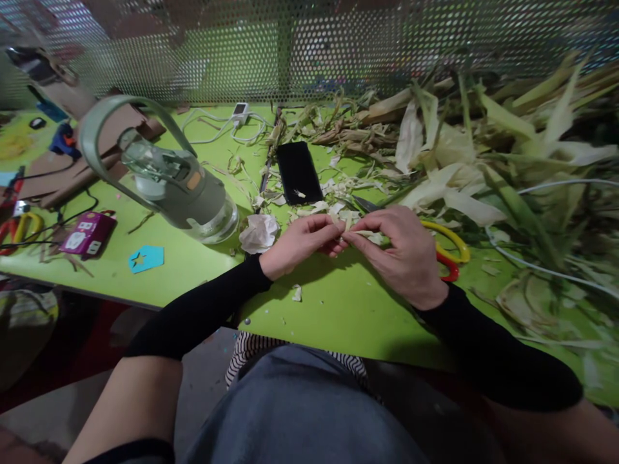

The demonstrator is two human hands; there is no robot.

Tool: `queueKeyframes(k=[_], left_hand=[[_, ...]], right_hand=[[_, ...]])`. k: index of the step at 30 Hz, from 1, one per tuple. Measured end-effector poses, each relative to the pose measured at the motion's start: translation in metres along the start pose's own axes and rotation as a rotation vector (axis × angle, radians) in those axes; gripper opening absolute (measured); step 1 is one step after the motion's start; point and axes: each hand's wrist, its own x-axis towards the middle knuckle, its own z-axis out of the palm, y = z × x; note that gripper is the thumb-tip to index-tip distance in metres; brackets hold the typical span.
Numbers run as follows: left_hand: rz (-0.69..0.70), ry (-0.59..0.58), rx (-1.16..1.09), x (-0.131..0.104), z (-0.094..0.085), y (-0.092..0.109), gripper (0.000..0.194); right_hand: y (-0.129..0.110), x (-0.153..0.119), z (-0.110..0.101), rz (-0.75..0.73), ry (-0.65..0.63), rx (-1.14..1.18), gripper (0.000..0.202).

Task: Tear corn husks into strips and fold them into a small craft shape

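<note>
Both hands meet over the green table (pixel 333 309), fingertips pinched close together. Between them is a small pale piece of corn husk (pixel 349 218). My left hand (pixel 304 241) grips it with thumb and forefinger, the other fingers curled beneath. My right hand (pixel 399 251) pinches it from the other side. Scissors (pixel 452 241) with yellow and red handles lie partly under my right hand. Just beyond my fingers, husk scraps (pixel 333 193) are scattered. A black phone (pixel 298 171) lies behind them with a small pale husk bit on its screen.
A large heap of corn husks (pixel 483 142) covers the right side. At left stand a green water bottle (pixel 186 196), a purple box (pixel 88 233) and a blue paper pentagon (pixel 146 258). Crumpled white paper (pixel 260 233) sits by my left wrist. A perforated metal screen (pixel 348 51) rises behind.
</note>
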Motion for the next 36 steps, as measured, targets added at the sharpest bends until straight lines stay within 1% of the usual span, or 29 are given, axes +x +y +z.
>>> queueKeyframes(k=[3,5,8,11,13,16,19,21,24,27,29,31,33,36], left_hand=[[0.015,-0.01,-0.021,-0.001,0.0,0.0,0.027],[0.04,-0.017,-0.025,-0.001,0.0,0.001,0.024],[0.042,0.0,-0.028,-0.001,0.0,0.001,0.023],[0.018,0.02,-0.015,-0.002,0.0,0.001,0.024],[0.023,0.023,-0.006,-0.002,0.001,0.0,0.023],[0.035,0.018,0.011,-0.003,0.001,-0.001,0.018],[0.009,0.005,0.055,-0.004,0.0,0.0,0.018],[-0.005,0.006,0.076,-0.004,0.0,0.002,0.02],[0.005,0.019,0.085,-0.003,-0.001,0.005,0.023],[0.028,0.004,0.119,-0.003,-0.001,0.006,0.02],[0.064,-0.027,0.188,-0.003,-0.001,0.005,0.015],[0.121,-0.038,0.306,-0.003,-0.002,0.003,0.013],[0.169,-0.014,0.459,-0.003,-0.004,0.003,0.01],[0.193,0.015,0.664,-0.004,-0.005,0.005,0.007]], right_hand=[[-0.001,-0.001,-0.001,-0.018,0.008,-0.05,0.009],[-0.003,-0.001,-0.002,0.008,0.009,-0.072,0.005],[-0.005,-0.002,-0.003,0.048,-0.017,-0.094,0.007],[-0.004,-0.003,-0.004,-0.016,0.03,-0.096,0.005],[-0.003,-0.003,-0.004,-0.058,0.064,-0.144,0.005],[-0.004,-0.002,-0.005,-0.134,0.057,-0.198,0.01],[-0.006,-0.001,-0.004,-0.194,0.054,-0.092,0.016],[-0.007,0.0,-0.003,-0.156,0.043,-0.03,0.018],[-0.007,-0.002,-0.003,-0.092,0.005,-0.008,0.028],[-0.007,-0.003,-0.004,-0.079,-0.01,-0.014,0.03],[-0.006,-0.002,-0.005,-0.108,-0.007,-0.03,0.024],[-0.003,-0.001,-0.005,-0.148,-0.008,-0.044,0.018],[0.0,-0.001,-0.004,-0.165,-0.025,-0.034,0.014],[0.004,0.0,-0.002,-0.151,-0.096,0.044,0.012]])
